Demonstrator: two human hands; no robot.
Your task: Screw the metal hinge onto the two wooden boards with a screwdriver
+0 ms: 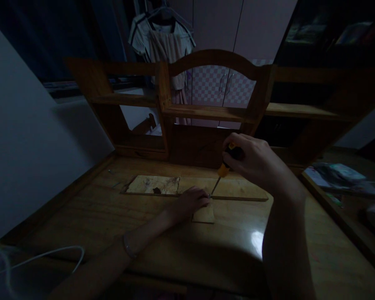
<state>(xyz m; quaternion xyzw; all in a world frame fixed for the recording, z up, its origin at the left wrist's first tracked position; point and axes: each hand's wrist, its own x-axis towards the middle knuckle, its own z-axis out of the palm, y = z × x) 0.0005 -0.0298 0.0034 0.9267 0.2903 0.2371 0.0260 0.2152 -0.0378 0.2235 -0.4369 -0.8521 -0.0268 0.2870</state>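
My right hand (253,160) is wrapped round the yellow and black handle of a screwdriver (224,168). Its shaft slants down and left, and the tip meets the front edge of a long wooden board (237,189) beside my left fingertips. My left hand (193,202) is closed, its fingers pressed together at that spot; a small metallic bit shows there, too small to name. Under and in front of the left fingers lies a small square wooden piece (204,214), against the long board. Dark stains and a torn patch mark the board's left part.
The wooden desk (162,246) carries a shelf hutch (206,111) at its back. Small thin metal items (116,183) lie left of the board. A white cable (56,250) loops at the lower left. Clothes (165,41) hang behind, before a cupboard (212,25).
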